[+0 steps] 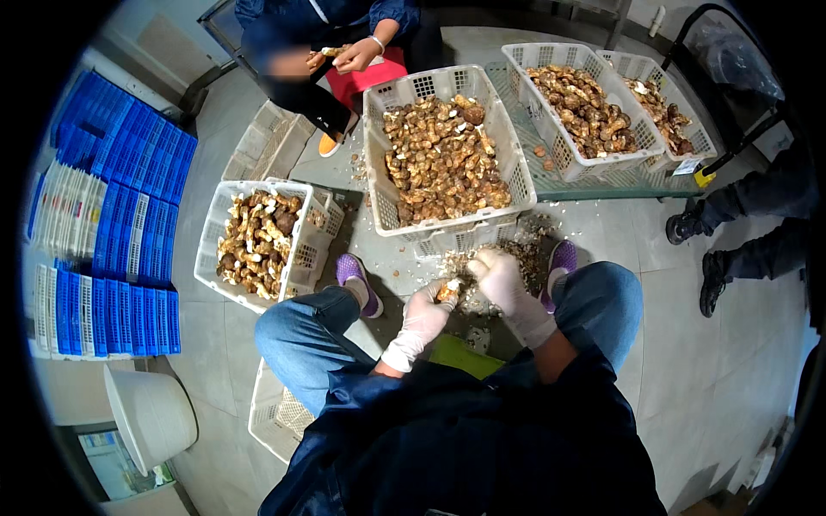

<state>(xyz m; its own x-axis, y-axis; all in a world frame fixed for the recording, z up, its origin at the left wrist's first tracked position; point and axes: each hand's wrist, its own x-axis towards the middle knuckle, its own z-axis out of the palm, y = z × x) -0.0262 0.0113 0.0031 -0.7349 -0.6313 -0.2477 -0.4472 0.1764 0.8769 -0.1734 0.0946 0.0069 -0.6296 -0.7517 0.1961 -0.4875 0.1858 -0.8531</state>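
Mushroom (pixel 448 291) sits in gloved left hand (pixel 422 321), closed round it; gloved right hand (pixel 508 285) curled just beside, can't tell if it grips anything. Gap shows between both hands and near rim of big white crate (pixel 460 222). Smaller crate (pixel 207 236) hems the left; grey floor (pixel 680 344) stretches right, past black shoes (pixel 712 284).

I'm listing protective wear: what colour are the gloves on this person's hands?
White on both the left hand and right hand, in the head view.
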